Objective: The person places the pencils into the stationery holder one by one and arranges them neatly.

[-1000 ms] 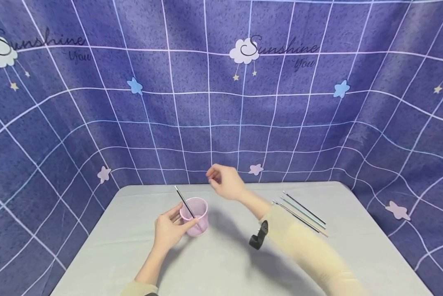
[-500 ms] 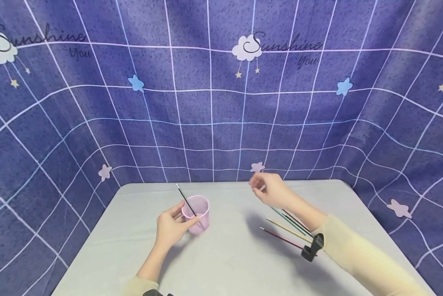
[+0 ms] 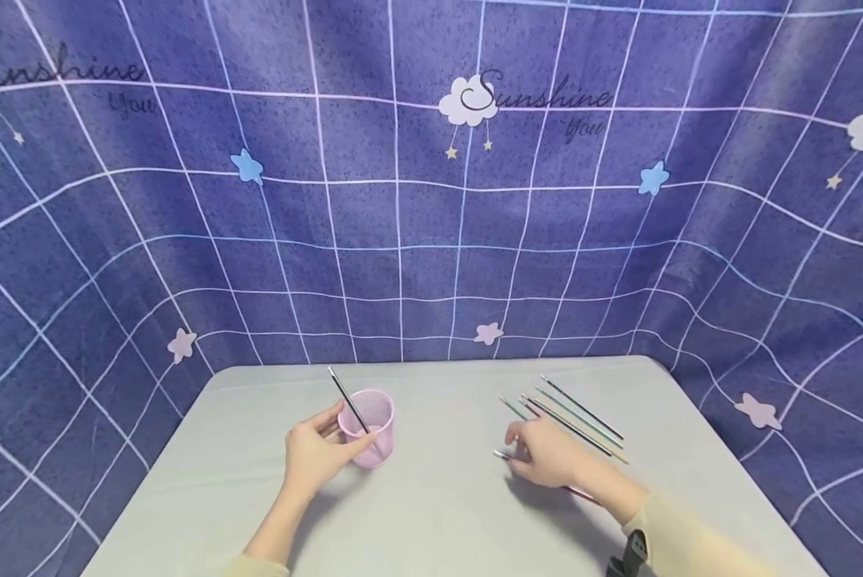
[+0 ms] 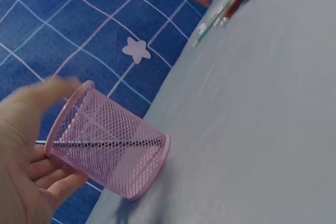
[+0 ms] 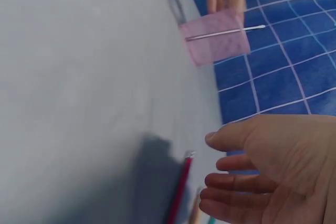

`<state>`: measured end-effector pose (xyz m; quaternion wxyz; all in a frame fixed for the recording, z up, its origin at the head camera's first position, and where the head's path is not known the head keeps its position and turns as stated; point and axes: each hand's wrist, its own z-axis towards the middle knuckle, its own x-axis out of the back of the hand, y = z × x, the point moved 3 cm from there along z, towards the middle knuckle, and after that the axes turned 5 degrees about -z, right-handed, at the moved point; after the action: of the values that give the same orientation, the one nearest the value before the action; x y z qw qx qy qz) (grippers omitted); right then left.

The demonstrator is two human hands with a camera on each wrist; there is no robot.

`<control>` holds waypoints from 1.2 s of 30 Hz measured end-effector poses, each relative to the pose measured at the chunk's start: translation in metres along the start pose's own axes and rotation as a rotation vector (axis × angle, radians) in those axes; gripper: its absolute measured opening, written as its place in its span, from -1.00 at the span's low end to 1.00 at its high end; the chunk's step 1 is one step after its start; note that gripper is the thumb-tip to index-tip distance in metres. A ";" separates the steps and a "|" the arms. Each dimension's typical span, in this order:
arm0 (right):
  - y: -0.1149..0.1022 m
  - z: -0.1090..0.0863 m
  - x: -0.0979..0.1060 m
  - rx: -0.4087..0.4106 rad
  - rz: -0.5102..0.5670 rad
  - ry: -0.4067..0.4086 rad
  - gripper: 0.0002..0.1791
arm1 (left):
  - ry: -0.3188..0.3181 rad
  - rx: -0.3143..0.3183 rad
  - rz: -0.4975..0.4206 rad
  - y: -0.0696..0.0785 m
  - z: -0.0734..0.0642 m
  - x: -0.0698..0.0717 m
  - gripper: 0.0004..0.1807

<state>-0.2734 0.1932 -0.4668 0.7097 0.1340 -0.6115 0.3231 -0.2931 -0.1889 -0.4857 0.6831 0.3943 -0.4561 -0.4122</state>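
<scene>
A pink mesh pencil cup (image 3: 381,410) stands on the table at centre left, with one dark pencil (image 3: 346,396) leaning inside it. My left hand (image 3: 316,455) grips the cup at its rim, thumb on one side and fingers on the other; the left wrist view shows the mesh wall (image 4: 113,148) close up. To the right, my right hand (image 3: 552,452) hovers low over a red pencil (image 3: 582,496). In the right wrist view the thumb and fingers are apart, and the red pencil (image 5: 181,186) lies on the table beyond them with nothing visibly held.
Several more pencils, one of them teal (image 3: 578,418), lie slanted on the table right of centre, just beyond my right hand. A grey-white cloth (image 3: 438,513) covers the tabletop. Blue gridded curtain (image 3: 431,208) encloses the back and sides.
My right hand has moved from near the cup across to the right, then down to the red pencil. The left hand keeps holding the cup in place.
</scene>
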 end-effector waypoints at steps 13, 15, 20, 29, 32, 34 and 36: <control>0.003 -0.020 -0.015 -0.111 -0.095 -0.022 -0.80 | 0.050 -0.006 -0.010 0.002 0.001 -0.008 -0.12; 0.004 -0.019 -0.017 -0.109 -0.115 -0.005 -0.80 | 0.046 -0.003 -0.014 0.002 0.001 -0.008 -0.12; 0.004 -0.006 -0.011 -0.074 -0.113 0.062 -0.80 | 0.029 -0.008 -0.006 0.003 0.001 -0.005 -0.12; -0.005 0.051 0.051 -0.060 0.037 0.272 -0.85 | 0.039 -0.015 0.012 0.005 0.004 -0.003 -0.14; -0.014 0.068 0.065 -0.083 0.132 0.349 -0.86 | 0.037 -0.029 0.013 0.006 0.003 -0.004 -0.14; -0.023 0.076 0.069 -0.101 0.218 0.387 -0.85 | 0.032 -0.029 0.015 0.006 0.001 -0.004 -0.14; -0.033 0.084 0.071 -0.104 0.303 0.427 -0.84 | 0.029 -0.027 0.017 0.005 0.000 -0.005 -0.14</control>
<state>-0.3154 0.1401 -0.3747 0.7722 -0.0670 -0.4769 0.4145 -0.2935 -0.1821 -0.4824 0.6984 0.3871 -0.4437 -0.4068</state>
